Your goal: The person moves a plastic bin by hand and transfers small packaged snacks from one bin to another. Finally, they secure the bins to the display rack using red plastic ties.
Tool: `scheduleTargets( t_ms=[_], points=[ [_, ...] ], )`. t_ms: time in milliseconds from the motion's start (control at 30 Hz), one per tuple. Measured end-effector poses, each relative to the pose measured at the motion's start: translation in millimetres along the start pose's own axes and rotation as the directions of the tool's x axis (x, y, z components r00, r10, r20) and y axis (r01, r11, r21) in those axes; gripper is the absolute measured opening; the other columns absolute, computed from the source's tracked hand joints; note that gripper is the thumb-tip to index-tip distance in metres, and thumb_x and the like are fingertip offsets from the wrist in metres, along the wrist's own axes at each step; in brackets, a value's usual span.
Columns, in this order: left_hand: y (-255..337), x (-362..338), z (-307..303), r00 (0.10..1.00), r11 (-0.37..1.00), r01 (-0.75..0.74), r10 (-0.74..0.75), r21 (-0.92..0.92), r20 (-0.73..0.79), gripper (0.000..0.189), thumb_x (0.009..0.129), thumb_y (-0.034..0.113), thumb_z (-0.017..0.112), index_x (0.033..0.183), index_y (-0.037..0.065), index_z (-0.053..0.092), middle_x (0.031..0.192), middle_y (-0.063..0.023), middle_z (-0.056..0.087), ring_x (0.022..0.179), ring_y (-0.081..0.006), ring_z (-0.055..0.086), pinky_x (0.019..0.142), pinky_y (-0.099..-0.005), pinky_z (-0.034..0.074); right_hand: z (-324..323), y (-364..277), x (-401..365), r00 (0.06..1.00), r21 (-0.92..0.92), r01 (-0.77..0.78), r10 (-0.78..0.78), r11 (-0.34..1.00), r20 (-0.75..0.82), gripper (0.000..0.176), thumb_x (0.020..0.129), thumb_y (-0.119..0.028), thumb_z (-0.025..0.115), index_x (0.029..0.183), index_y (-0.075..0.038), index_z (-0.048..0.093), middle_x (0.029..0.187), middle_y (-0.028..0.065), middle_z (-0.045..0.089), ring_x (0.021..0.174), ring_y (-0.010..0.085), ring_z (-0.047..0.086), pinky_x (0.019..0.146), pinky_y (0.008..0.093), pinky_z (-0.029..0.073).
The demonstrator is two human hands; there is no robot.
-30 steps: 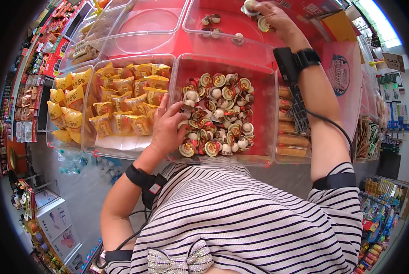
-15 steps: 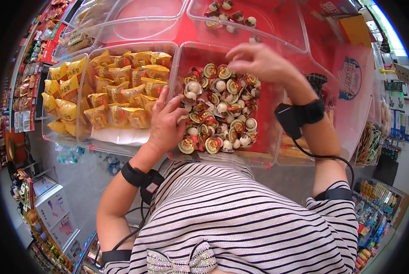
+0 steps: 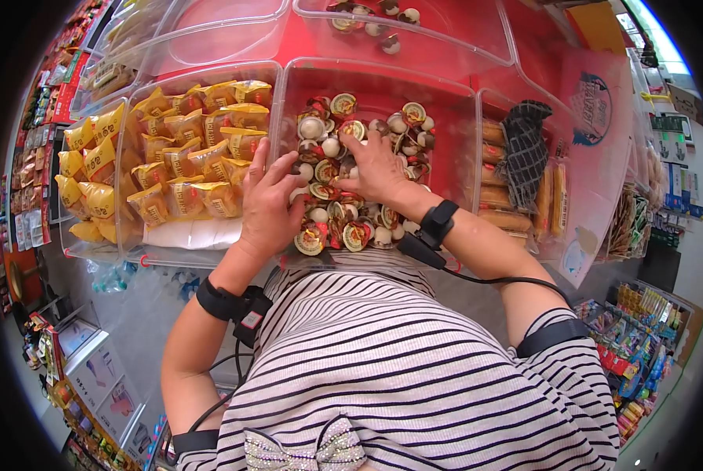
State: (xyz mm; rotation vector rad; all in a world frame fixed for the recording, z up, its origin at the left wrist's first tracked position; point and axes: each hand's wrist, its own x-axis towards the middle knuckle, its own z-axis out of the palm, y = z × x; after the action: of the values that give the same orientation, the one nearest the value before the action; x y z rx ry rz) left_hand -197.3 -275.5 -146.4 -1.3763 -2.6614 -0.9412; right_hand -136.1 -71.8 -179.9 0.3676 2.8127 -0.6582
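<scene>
My right hand (image 3: 379,171) reaches into a clear plastic bin (image 3: 457,224) with thumb and fingers apart. It lies over a pile of small packaged snack cups (image 3: 355,234) with round printed lids and white-and-brown rounded ends. Its fingertips touch the cups, and some are hidden beneath the hand. My left hand (image 3: 269,206) rests at the bin's left wall with fingers spread, close to the nearest cups. Left of it, yellow-wrapped pastries (image 3: 186,161) stand in rows in the neighbouring bin.
More yellow packets (image 3: 92,173) fill the far-left bin. At right, a bin holds long packaged snacks (image 3: 493,177) with a dark checked cloth (image 3: 528,149) over them. Several loose snack cups (image 3: 375,29) lie in a back bin. A white printed board (image 3: 595,157) leans at the right.
My right hand has come down from above the back of the pile to rest among the cups. The left hand stays by the divider. The view has shifted slightly, showing more of the right bin.
</scene>
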Motion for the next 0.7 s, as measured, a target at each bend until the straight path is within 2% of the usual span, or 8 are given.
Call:
scheduleTargets(
  t_ms=[100, 200, 233, 333, 433, 533, 633, 700],
  points=[
    [0, 0, -1, 1.000, 1.000, -0.011, 0.011, 0.015, 0.001, 0.019, 0.068, 0.002, 0.064, 0.086, 0.007, 0.065, 0.124, -0.0095, 0.054, 0.133, -0.0401, 0.028, 0.104, -0.0478, 0.028, 17, 11, 19, 0.980, -0.199, 0.031, -0.069, 0.979, -0.187, 0.094, 0.057, -0.033, 0.083, 0.137, -0.021, 0.035, 0.135, 0.0267, 0.030, 0.120, 0.0458, 0.036, 0.089, 0.0528, 0.044],
    [1, 0, -2, 1.000, 0.999, -0.017, 0.017, 0.028, 0.006, 0.019, 0.068, 0.002, 0.064, 0.087, 0.008, 0.065, 0.124, -0.0093, 0.054, 0.133, -0.0399, 0.028, 0.104, -0.0480, 0.028, 1, -4, 39, 1.000, -0.117, 0.002, 0.002, 0.993, 0.026, 0.098, 0.056, -0.032, 0.084, 0.139, -0.022, 0.033, 0.143, 0.0273, 0.019, 0.126, 0.0457, 0.030, 0.091, 0.0533, 0.044],
    [1, 1, -2, 1.000, 1.000, -0.018, 0.018, 0.025, 0.003, 0.019, 0.068, 0.002, 0.064, 0.087, 0.008, 0.065, 0.124, -0.0092, 0.054, 0.133, -0.0398, 0.028, 0.104, -0.0479, 0.028, -4, -7, 41, 0.999, -0.125, -0.009, 0.014, 0.992, 0.039, 0.092, 0.055, -0.031, 0.083, 0.135, -0.022, 0.039, 0.137, 0.0253, 0.030, 0.124, 0.0430, 0.032, 0.091, 0.0524, 0.044],
    [-2, 0, 0, 1.000, 1.000, -0.023, 0.023, 0.013, -0.006, 0.019, 0.068, 0.002, 0.064, 0.087, 0.008, 0.065, 0.124, -0.0089, 0.054, 0.133, -0.0396, 0.028, 0.104, -0.0478, 0.028, -5, -3, 43, 0.995, -0.113, 0.035, -0.024, 0.993, 0.097, 0.083, 0.055, -0.032, 0.080, 0.130, -0.021, 0.046, 0.126, 0.0221, 0.039, 0.118, 0.0415, 0.038, 0.091, 0.0520, 0.044],
    [-2, -1, 1, 1.000, 1.000, -0.024, 0.024, 0.007, -0.006, 0.018, 0.068, 0.003, 0.064, 0.086, 0.008, 0.065, 0.124, -0.0087, 0.054, 0.133, -0.0395, 0.028, 0.104, -0.0478, 0.028, -3, -4, 38, 0.998, -0.110, 0.020, -0.013, 0.994, 0.068, 0.074, 0.057, -0.032, 0.077, 0.125, -0.021, 0.050, 0.116, 0.0188, 0.044, 0.112, 0.0407, 0.042, 0.089, 0.0515, 0.045],
    [-2, -1, 1, 1.000, 0.999, -0.021, 0.021, 0.027, -0.007, 0.018, 0.068, 0.004, 0.064, 0.086, 0.008, 0.065, 0.123, -0.0084, 0.054, 0.133, -0.0399, 0.028, 0.103, -0.0479, 0.028, -2, -3, 36, 0.996, -0.144, 0.040, -0.029, 0.989, 0.079, 0.076, 0.058, -0.034, 0.077, 0.128, -0.022, 0.049, 0.120, 0.0193, 0.042, 0.115, 0.0404, 0.041, 0.089, 0.0514, 0.045],
    [-3, -1, 3, 0.999, 0.999, -0.030, 0.030, 0.032, -0.011, 0.018, 0.068, 0.005, 0.064, 0.086, 0.009, 0.065, 0.123, -0.0082, 0.054, 0.133, -0.0403, 0.028, 0.103, -0.0481, 0.029, -2, 1, 32, 0.992, -0.115, 0.128, -0.127, 0.985, 0.013, 0.077, 0.058, -0.034, 0.077, 0.129, -0.025, 0.049, 0.124, 0.0195, 0.040, 0.117, 0.0397, 0.041, 0.088, 0.0512, 0.045],
    [-5, -1, 4, 0.999, 0.999, -0.042, 0.042, 0.029, -0.013, 0.018, 0.068, 0.005, 0.065, 0.086, 0.009, 0.065, 0.124, -0.0082, 0.054, 0.133, -0.0405, 0.028, 0.102, -0.0482, 0.029, -3, 2, 32, 0.995, -0.071, 0.094, -0.091, 0.993, 0.052, 0.076, 0.059, -0.035, 0.077, 0.129, -0.026, 0.049, 0.126, 0.0200, 0.039, 0.117, 0.0395, 0.042, 0.088, 0.0516, 0.044]
  ],
)
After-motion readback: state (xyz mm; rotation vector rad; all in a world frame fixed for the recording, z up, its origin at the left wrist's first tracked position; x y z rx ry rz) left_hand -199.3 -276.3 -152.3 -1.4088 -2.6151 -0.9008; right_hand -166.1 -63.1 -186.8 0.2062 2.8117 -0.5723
